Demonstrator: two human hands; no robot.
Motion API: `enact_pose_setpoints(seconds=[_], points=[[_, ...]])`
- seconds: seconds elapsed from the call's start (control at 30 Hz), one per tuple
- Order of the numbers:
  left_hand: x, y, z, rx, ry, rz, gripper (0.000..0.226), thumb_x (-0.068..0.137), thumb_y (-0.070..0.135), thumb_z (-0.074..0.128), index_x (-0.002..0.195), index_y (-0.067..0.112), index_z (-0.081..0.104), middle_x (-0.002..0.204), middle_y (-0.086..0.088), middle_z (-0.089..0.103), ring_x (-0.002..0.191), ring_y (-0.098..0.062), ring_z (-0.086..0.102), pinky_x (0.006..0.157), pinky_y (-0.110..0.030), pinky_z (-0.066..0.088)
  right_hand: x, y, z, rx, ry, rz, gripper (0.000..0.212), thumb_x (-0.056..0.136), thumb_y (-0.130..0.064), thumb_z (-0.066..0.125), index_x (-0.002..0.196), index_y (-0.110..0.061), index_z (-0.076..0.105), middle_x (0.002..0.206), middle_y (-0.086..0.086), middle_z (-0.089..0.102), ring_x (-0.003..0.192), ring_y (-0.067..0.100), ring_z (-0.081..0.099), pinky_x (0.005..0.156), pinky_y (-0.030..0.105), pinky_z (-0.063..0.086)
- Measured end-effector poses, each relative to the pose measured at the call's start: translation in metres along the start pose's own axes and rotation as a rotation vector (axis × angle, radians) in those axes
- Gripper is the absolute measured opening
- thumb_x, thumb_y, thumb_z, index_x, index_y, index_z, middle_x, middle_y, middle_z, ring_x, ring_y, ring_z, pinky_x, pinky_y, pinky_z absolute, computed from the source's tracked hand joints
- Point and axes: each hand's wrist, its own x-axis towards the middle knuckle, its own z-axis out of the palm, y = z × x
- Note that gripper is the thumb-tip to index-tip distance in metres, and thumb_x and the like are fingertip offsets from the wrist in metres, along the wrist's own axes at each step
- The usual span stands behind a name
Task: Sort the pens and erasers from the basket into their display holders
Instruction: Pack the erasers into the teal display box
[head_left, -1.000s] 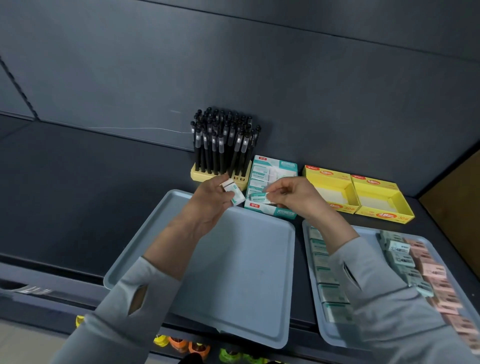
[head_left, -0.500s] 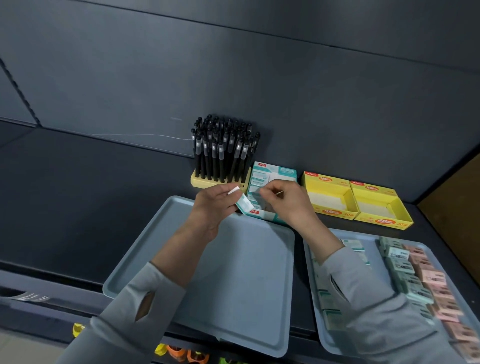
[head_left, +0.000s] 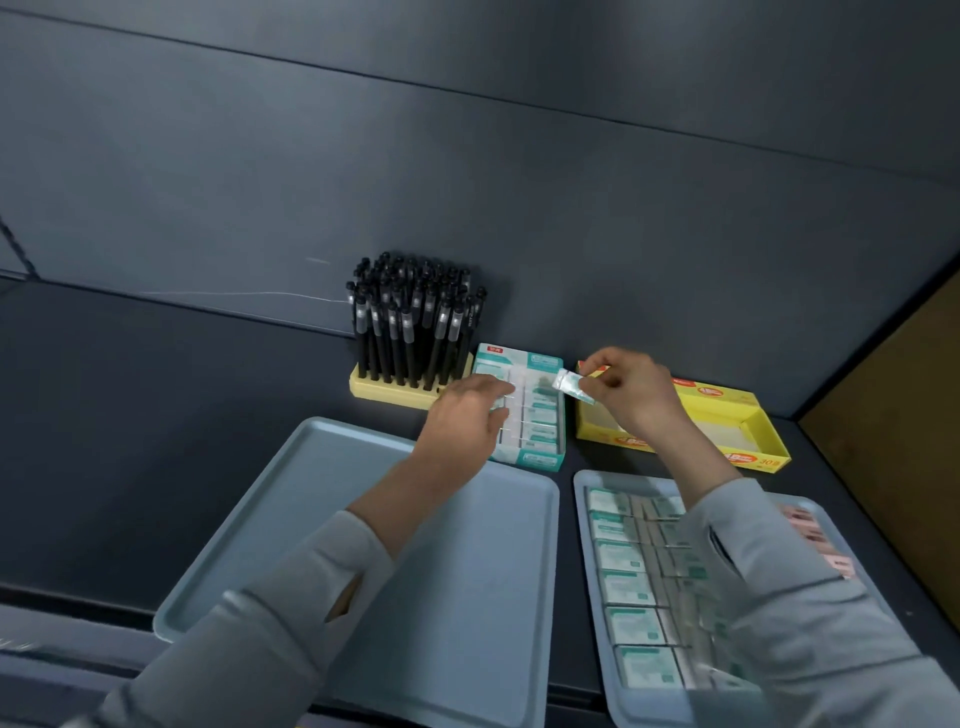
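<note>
Erasers (head_left: 631, 623) in teal sleeves lie in tidy rows in the right tray (head_left: 644, 709), nearest to the person and well behind the fingers of the right hand, partly under the grey sleeve (head_left: 789, 597). Some pink erasers (head_left: 810, 525) lie along the outer side of the same tray. Just beside it sits the left tray (head_left: 415, 571), behind the fingers of the left hand, and the left forearm passes over it.

Further away, the left hand (head_left: 462, 421) reaches forward with the fingers straight and close together, the tips resting on the left row of erasers inside the teal display box (head_left: 540, 460). This box stands directly under these fingers, very near the far edge of the left tray. The right hand (head_left: 631, 392) is raised a little to the right of the box. Its thumb and forefinger pinch one single eraser (head_left: 571, 387), which sticks out tilted to the left of the fingertips, above the gap between the teal box and the yellow display box (head_left: 748, 457). The yellow box lies under and to the right of these fingers.

Beyond the left fingertips and slightly to the left, black pens (head_left: 410, 322) stand upright and tightly packed in a pale yellow holder (head_left: 384, 389), just beside the teal box and against the dark back wall (head_left: 467, 156)
</note>
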Motion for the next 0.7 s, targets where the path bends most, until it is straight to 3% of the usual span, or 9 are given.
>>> enact_pose_setpoints(seconds=[0.1, 0.2, 0.3, 0.4, 0.5, 0.7], points=[[0.009, 0.0, 0.011, 0.156, -0.011, 0.127, 0.036, 0.097, 0.016, 0.052, 0.132, 0.009, 0.057, 0.135, -0.008, 0.056, 0.128, -0.025, 0.044, 0.11, -0.028, 0.024, 0.006, -0.007, 0.005, -0.077, -0.069, -0.038, 0.005, 0.089, -0.02, 0.069, 0.088, -0.025, 0.069, 0.081, -0.004, 0.07, 0.081, 0.019, 0.062, 0.072, 0.024, 0.042], [0.015, -0.006, 0.02, 0.294, -0.037, 0.165, 0.036, 0.098, 0.02, 0.051, 0.131, 0.008, 0.059, 0.135, -0.011, 0.055, 0.13, -0.029, 0.043, 0.113, -0.032, 0.023, 0.017, -0.011, 0.017, -0.096, -0.087, -0.118, 0.015, 0.086, -0.015, 0.069, 0.077, -0.026, 0.069, 0.081, -0.004, 0.072, 0.081, 0.018, 0.065, 0.077, 0.027, 0.05], [0.014, -0.011, 0.023, 0.368, -0.056, 0.153, 0.031, 0.093, 0.02, 0.053, 0.118, 0.007, 0.067, 0.125, -0.014, 0.063, 0.119, -0.034, 0.054, 0.105, -0.037, 0.039, 0.022, -0.012, 0.025, -0.216, -0.132, -0.213, 0.005, 0.087, -0.023, 0.071, 0.091, -0.022, 0.074, 0.097, 0.001, 0.067, 0.09, 0.019, 0.061, 0.075, 0.023, 0.04], [0.013, -0.015, 0.023, 0.379, -0.061, 0.162, 0.022, 0.077, 0.017, 0.068, 0.096, 0.007, 0.074, 0.102, -0.014, 0.071, 0.093, -0.034, 0.067, 0.084, -0.037, 0.055, 0.023, -0.014, 0.028, -0.36, -0.21, -0.326, 0.023, 0.085, -0.029, 0.074, 0.106, -0.02, 0.073, 0.106, 0.003, 0.061, 0.098, 0.022, 0.057, 0.076, 0.026, 0.039], [0.012, -0.014, 0.021, 0.388, -0.057, 0.178, 0.026, 0.068, 0.015, 0.082, 0.092, 0.008, 0.075, 0.097, -0.013, 0.072, 0.087, -0.031, 0.068, 0.077, -0.035, 0.058, 0.024, -0.015, 0.03, -0.396, -0.273, -0.383, 0.026, 0.082, -0.029, 0.075, 0.106, -0.017, 0.072, 0.107, 0.004, 0.066, 0.099, 0.023, 0.058, 0.079, 0.03, 0.045], [0.009, -0.011, 0.019, 0.408, -0.035, 0.189, 0.027, 0.069, 0.015, 0.083, 0.093, 0.007, 0.074, 0.097, -0.012, 0.071, 0.09, -0.03, 0.068, 0.076, -0.034, 0.058, 0.028, -0.013, 0.044, -0.343, -0.086, -0.355, 0.015, 0.085, -0.012, 0.07, 0.1, -0.012, 0.073, 0.102, 0.008, 0.064, 0.092, 0.028, 0.063, 0.081, 0.034, 0.049]])
